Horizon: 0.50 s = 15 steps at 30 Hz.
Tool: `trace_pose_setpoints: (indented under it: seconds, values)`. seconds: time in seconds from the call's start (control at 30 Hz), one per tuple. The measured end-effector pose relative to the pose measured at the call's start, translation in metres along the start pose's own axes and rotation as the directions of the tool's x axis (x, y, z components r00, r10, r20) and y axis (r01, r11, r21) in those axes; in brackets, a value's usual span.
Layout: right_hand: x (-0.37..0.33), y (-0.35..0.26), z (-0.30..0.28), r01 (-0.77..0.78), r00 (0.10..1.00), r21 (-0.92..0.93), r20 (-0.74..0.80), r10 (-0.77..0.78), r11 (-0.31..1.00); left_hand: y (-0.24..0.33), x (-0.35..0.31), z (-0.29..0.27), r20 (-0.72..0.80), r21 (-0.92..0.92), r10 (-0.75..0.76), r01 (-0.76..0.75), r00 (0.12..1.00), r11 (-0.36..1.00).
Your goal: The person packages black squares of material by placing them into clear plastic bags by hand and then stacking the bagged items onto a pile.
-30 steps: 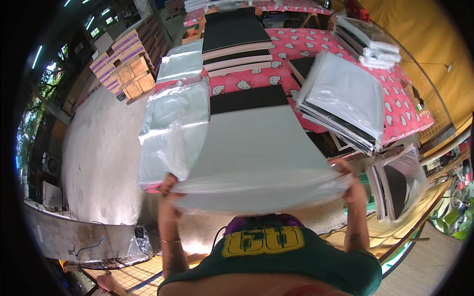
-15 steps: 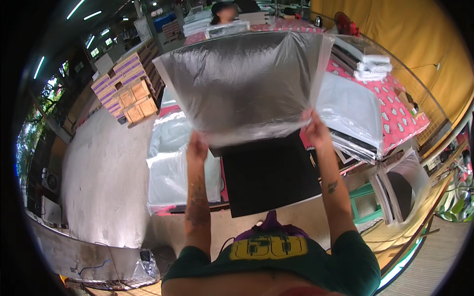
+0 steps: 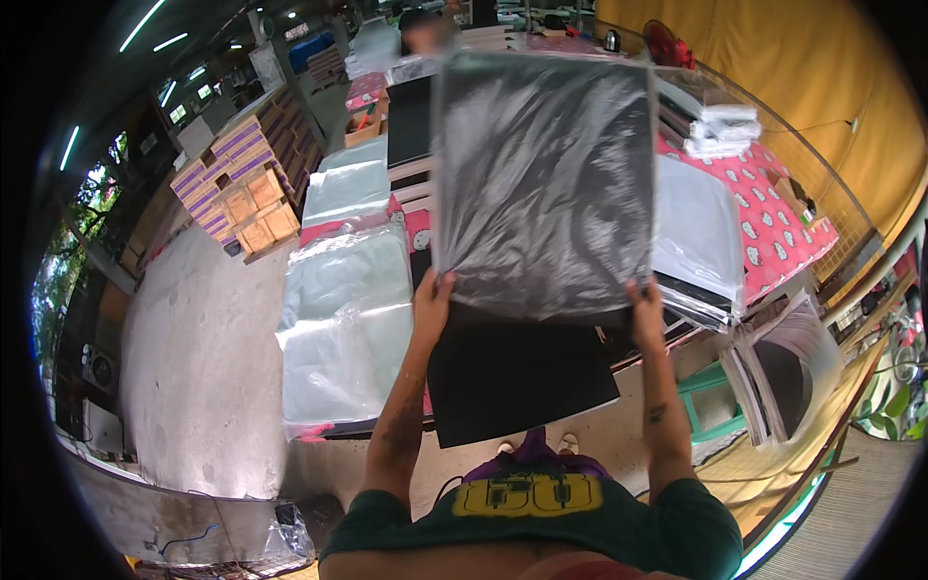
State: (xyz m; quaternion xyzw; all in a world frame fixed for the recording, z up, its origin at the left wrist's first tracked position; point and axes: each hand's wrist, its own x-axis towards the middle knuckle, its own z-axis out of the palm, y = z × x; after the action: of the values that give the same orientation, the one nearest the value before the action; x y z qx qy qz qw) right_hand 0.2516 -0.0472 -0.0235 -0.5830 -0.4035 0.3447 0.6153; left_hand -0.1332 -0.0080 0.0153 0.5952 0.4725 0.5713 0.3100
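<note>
Head view: the left hand [image 3: 432,296] is clamped on the lower left corner of a clear plastic bag [image 3: 546,184] containing a black sheet; the right hand [image 3: 645,302] is clamped on its lower right corner. The bag is raised upright above a black sheet [image 3: 512,377] on the table.

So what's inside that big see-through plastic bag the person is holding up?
A flat dark square sheet fills the clear plastic bag, gripped at its lower corners by the left hand and right hand. The bag hides the table behind it; only the black sheet below shows.
</note>
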Motion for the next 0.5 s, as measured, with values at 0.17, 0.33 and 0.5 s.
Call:
trace_pose_setpoints:
  seconds: [0.17,0.33,0.5]
  values:
    - [0.054,-0.035,-0.119,0.019,0.988,0.228,-0.151,0.016,0.973,0.026,0.053,0.112,0.350,-0.202,-0.183,0.264,0.919,0.943]
    - [0.108,-0.026,-0.210,-0.035,0.989,0.254,-0.133,0.071,0.967,0.049,0.073,0.227,0.371,-0.419,-0.349,0.490,0.861,0.765]
    - [0.132,-0.024,-0.250,-0.118,0.990,-0.050,-0.083,0.113,0.992,0.031,0.076,0.283,0.212,0.075,-0.320,0.311,0.923,0.947]
